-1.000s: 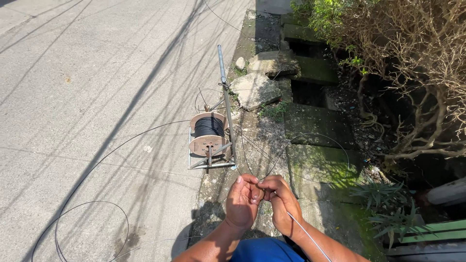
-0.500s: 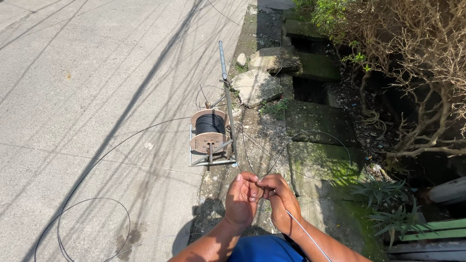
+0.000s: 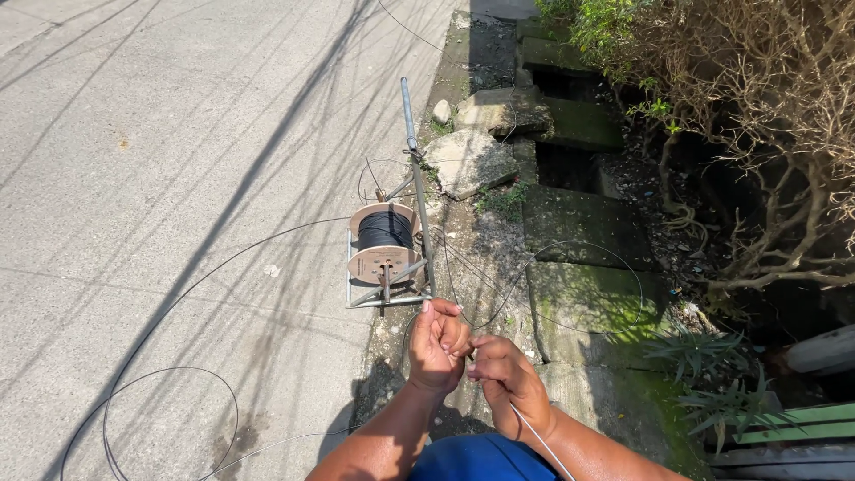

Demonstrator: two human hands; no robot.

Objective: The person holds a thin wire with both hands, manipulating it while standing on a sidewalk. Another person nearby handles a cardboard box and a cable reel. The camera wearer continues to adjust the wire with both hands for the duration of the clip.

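The left hand (image 3: pixel 438 346) and the right hand (image 3: pixel 506 381) were closed together on a thin black cable (image 3: pixel 535 440), near a cable reel (image 3: pixel 384 242) just beyond.

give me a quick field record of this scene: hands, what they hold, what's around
left hand: closed on a thin cable, raised in front of the body
right hand: pinching the same cable, close beside the left
thin cable: pale strand running from the hands back toward the body
cable reel: round spool of black cable on a metal stand, on the ground ahead of the hands
loose cable: dark loops lying on the concrete road
right side: mossy slabs, broken rocks, dry shrub
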